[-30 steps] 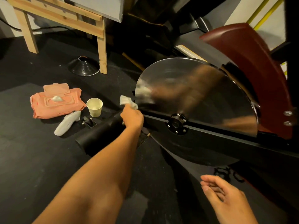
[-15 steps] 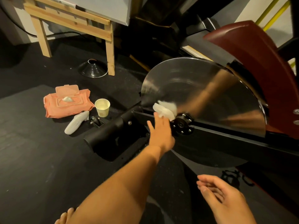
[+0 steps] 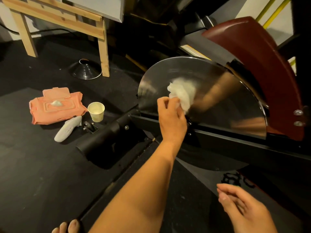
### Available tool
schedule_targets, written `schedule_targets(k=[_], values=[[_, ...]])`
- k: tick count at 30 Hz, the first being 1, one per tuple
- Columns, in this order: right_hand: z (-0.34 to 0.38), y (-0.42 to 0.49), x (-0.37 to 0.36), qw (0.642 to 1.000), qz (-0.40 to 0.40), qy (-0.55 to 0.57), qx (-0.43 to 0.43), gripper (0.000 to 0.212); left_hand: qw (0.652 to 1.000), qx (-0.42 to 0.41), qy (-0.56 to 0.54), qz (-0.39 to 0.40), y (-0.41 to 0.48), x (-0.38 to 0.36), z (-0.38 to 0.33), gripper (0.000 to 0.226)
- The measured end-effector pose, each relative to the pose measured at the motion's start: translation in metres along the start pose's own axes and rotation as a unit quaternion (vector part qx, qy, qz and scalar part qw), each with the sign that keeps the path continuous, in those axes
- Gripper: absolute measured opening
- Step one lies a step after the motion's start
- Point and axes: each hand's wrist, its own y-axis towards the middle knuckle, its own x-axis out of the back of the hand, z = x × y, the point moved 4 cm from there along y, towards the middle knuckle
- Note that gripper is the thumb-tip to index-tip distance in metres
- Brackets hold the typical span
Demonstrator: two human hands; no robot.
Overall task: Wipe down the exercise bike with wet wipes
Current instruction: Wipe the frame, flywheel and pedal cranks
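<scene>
The exercise bike's shiny steel flywheel (image 3: 218,78) fills the right half of the view, under a dark red guard (image 3: 262,68) and above a black frame bar (image 3: 235,140). My left hand (image 3: 171,120) grips a crumpled white wet wipe (image 3: 181,95) and presses it against the flywheel's left-centre face. My right hand (image 3: 240,206) hovers low at the bottom right, fingers relaxed, holding nothing. An orange pack of wet wipes (image 3: 55,106) lies on the floor to the left, lid open, with a wipe poking out.
A paper cup (image 3: 96,111) and a used wipe (image 3: 67,128) lie on the black floor beside the pack. A black cone-shaped object (image 3: 85,69) sits by a wooden table leg (image 3: 103,47). The bike's black stabiliser tube (image 3: 104,137) juts left. My toes (image 3: 67,227) show at the bottom edge.
My left hand moved the wipe from the flywheel's left rim, past the hub, up onto the disc's face. The right hand stayed low and idle.
</scene>
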Motion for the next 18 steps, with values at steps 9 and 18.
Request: schedule_targets(k=[9, 18], values=[[-0.017, -0.003, 0.0, 1.0, -0.015, -0.018, -0.015, 0.033, 0.95, 0.286, -0.004, -0.128, 0.049, 0.008, 0.04, 0.027], [-0.005, 0.002, -0.01, 1.0, 0.004, -0.012, 0.007, 0.034, 0.996, -0.034, -0.059, -0.063, 0.022, -0.009, -0.051, 0.042]])
